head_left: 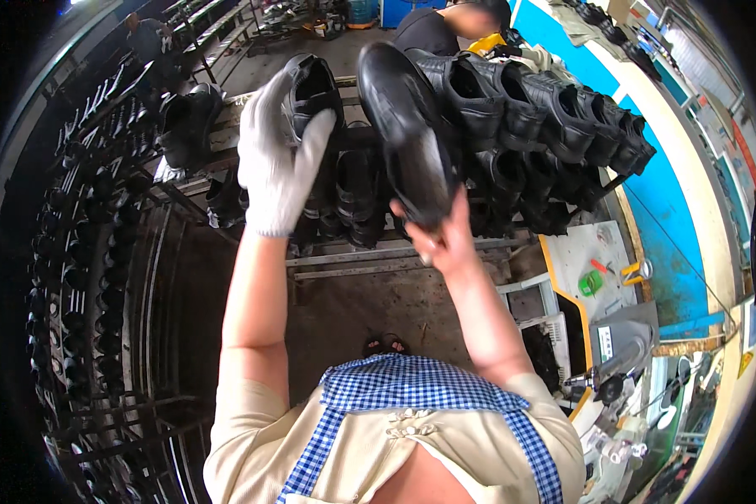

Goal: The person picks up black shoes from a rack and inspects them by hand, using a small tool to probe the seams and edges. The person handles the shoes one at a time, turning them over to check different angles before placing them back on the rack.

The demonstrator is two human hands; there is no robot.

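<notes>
My left hand (270, 172), in a white knitted glove, is wrapped round the heel end of a black shoe (314, 102). Its thumb lies along the heel and its fingers run up the shoe's left side. To the right of it, my bare right hand (447, 239) grips a second black shoe (399, 105) by the heel. That shoe is tilted with its toe pointing up and away, its pale insole showing through the opening. Some of the right fingers are hidden behind the heel. Both shoes are over the front of a shoe rack.
Black shoes (522, 102) stand in rows on the rack's tiers to the right. More racks (155, 277) of shoes run down the left. A person in dark clothing (428, 32) is behind the rack. At the right, a workbench (575, 260) carries a green roll (590, 282) and a grey machine (626, 340).
</notes>
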